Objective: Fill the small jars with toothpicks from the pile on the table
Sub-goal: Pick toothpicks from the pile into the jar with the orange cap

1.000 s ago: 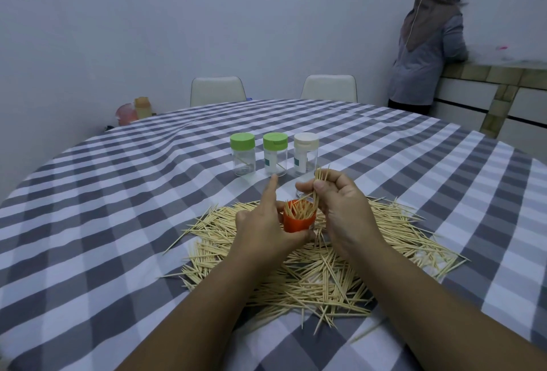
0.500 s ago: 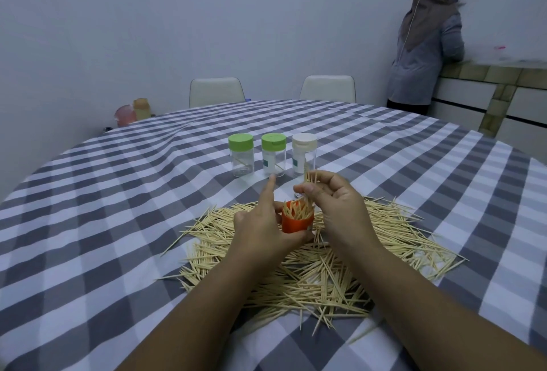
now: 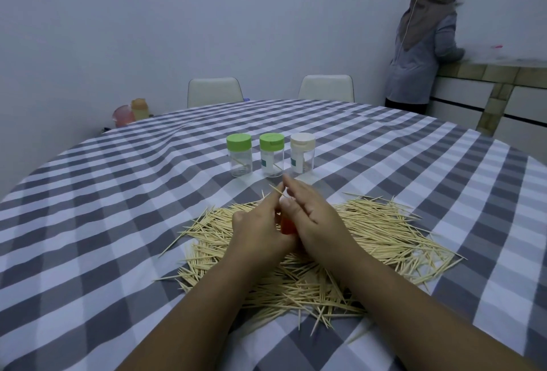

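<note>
Grey-and-white checked cloth covers the round table (image 3: 88, 193), with two pale chairs (image 3: 214, 91) at its far edge, a person (image 3: 420, 39) standing at a counter in the right corner, and two small coloured containers (image 3: 130, 111) off to the left against the wall.

From the head camera, the only view, the toothpick pile (image 3: 370, 231) spreads across the cloth in front of the wearer. Beyond it stand three clear jars in a row, all capped and nearly empty: a green-lidded jar (image 3: 239, 154), a second green-lidded jar (image 3: 271, 154) and a white-lidded jar (image 3: 302, 153). The orange jar (image 3: 286, 224) sits above the pile between both hands, mostly hidden. The left hand (image 3: 257, 222) curls around it, its fingers closed on the jar's side. The right hand (image 3: 307, 214) is half closed over the jar's mouth, thumb and forefinger pinching a single toothpick (image 3: 276, 190) that slants up and left.

The step in hand looks like feeding picks into the orange jar. To do it well, the left hand should keep the jar upright and steady while the right tips the pick vertical, point down, before letting go, so it slides alongside those inside rather than lying across the opening. Gathering several picks aligned in one pinch would likely speed the filling.
</note>
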`<state>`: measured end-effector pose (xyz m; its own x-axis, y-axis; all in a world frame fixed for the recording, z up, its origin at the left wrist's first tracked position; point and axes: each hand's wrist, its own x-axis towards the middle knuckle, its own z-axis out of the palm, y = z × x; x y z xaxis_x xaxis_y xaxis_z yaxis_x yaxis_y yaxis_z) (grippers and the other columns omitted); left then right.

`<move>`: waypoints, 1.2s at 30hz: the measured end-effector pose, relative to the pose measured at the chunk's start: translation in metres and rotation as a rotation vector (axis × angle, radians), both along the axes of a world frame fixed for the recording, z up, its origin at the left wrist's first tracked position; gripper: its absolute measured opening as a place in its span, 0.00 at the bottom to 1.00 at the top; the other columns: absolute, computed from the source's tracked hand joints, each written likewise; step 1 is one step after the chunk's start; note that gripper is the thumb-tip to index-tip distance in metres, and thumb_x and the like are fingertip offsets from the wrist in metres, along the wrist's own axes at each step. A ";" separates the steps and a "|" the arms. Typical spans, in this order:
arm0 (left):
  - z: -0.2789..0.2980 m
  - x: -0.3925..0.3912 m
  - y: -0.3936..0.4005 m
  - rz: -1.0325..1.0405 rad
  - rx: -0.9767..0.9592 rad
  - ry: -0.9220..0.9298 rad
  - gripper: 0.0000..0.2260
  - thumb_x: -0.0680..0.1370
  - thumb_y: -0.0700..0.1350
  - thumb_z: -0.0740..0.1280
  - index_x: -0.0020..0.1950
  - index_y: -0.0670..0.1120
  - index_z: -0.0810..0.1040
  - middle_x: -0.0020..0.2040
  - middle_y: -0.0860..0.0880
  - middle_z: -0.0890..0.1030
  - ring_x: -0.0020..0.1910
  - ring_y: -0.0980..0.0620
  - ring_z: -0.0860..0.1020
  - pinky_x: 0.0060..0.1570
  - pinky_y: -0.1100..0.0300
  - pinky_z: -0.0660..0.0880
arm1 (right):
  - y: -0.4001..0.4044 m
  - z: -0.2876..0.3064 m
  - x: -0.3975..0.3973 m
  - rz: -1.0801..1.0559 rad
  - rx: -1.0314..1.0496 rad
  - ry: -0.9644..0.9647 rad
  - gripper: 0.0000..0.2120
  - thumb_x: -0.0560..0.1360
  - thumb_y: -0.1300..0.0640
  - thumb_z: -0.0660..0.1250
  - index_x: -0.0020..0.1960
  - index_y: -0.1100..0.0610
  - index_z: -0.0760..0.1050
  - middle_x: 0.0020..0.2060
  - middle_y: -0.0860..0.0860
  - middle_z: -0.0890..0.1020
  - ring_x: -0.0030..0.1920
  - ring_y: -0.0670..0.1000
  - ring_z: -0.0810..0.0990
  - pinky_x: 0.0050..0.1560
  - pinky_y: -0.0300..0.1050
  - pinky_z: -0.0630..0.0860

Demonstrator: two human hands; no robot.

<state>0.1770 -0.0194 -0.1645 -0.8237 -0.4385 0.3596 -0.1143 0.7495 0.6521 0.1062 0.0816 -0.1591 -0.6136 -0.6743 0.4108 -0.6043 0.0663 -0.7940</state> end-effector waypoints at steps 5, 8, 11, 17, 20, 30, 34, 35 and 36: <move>0.004 0.001 0.003 0.004 -0.036 -0.018 0.26 0.73 0.50 0.68 0.70 0.56 0.67 0.50 0.58 0.80 0.55 0.60 0.76 0.60 0.60 0.53 | -0.001 -0.005 -0.002 -0.037 0.011 0.183 0.22 0.81 0.56 0.58 0.73 0.42 0.61 0.71 0.44 0.67 0.69 0.39 0.63 0.67 0.35 0.60; 0.005 0.003 0.003 -0.005 -0.051 -0.024 0.20 0.73 0.50 0.67 0.65 0.58 0.69 0.47 0.58 0.80 0.53 0.59 0.77 0.59 0.59 0.54 | -0.002 -0.005 -0.002 -0.050 0.005 0.256 0.22 0.81 0.54 0.56 0.72 0.40 0.61 0.71 0.42 0.66 0.66 0.35 0.61 0.67 0.39 0.61; 0.005 0.002 0.002 0.000 -0.064 -0.027 0.13 0.74 0.48 0.66 0.57 0.59 0.70 0.46 0.57 0.80 0.53 0.56 0.77 0.59 0.58 0.55 | -0.004 -0.005 -0.002 -0.053 -0.011 0.315 0.23 0.78 0.54 0.54 0.72 0.43 0.64 0.69 0.42 0.70 0.66 0.34 0.62 0.69 0.48 0.63; 0.005 0.004 0.004 -0.003 -0.040 -0.017 0.11 0.72 0.49 0.69 0.48 0.60 0.69 0.40 0.59 0.78 0.50 0.58 0.77 0.61 0.54 0.60 | -0.003 -0.006 -0.002 -0.109 -0.124 0.287 0.17 0.76 0.56 0.60 0.62 0.51 0.78 0.57 0.44 0.81 0.59 0.37 0.74 0.61 0.51 0.72; 0.006 0.004 0.004 -0.005 -0.031 -0.004 0.12 0.71 0.49 0.71 0.49 0.61 0.71 0.41 0.59 0.79 0.47 0.59 0.76 0.59 0.55 0.60 | -0.002 -0.005 -0.001 -0.169 -0.163 0.224 0.12 0.77 0.57 0.62 0.56 0.53 0.80 0.52 0.45 0.82 0.54 0.39 0.76 0.57 0.41 0.73; -0.002 0.001 -0.003 0.065 0.045 -0.072 0.34 0.66 0.61 0.74 0.70 0.65 0.65 0.57 0.60 0.78 0.62 0.51 0.71 0.57 0.59 0.55 | 0.019 0.022 -0.012 -0.144 -0.001 -0.095 0.11 0.80 0.56 0.61 0.57 0.55 0.80 0.51 0.45 0.80 0.53 0.43 0.76 0.49 0.35 0.73; -0.002 0.001 -0.003 0.083 0.050 -0.077 0.37 0.67 0.60 0.75 0.72 0.62 0.63 0.61 0.56 0.78 0.65 0.50 0.69 0.61 0.58 0.56 | 0.035 0.033 -0.028 -0.256 0.279 -0.020 0.17 0.79 0.59 0.57 0.66 0.53 0.74 0.64 0.49 0.77 0.63 0.48 0.73 0.59 0.42 0.68; -0.001 0.002 -0.003 0.082 0.046 -0.077 0.37 0.67 0.60 0.74 0.73 0.62 0.62 0.62 0.56 0.77 0.65 0.51 0.69 0.60 0.58 0.55 | 0.038 0.032 -0.032 -0.293 0.467 0.058 0.19 0.79 0.59 0.58 0.68 0.52 0.72 0.67 0.50 0.74 0.66 0.50 0.71 0.64 0.45 0.66; -0.001 0.001 -0.003 0.080 0.042 -0.076 0.37 0.67 0.59 0.74 0.73 0.62 0.62 0.62 0.56 0.77 0.65 0.51 0.69 0.59 0.58 0.54 | 0.040 0.030 -0.034 -0.322 0.660 0.146 0.21 0.78 0.59 0.58 0.70 0.50 0.69 0.69 0.51 0.71 0.69 0.51 0.67 0.68 0.48 0.62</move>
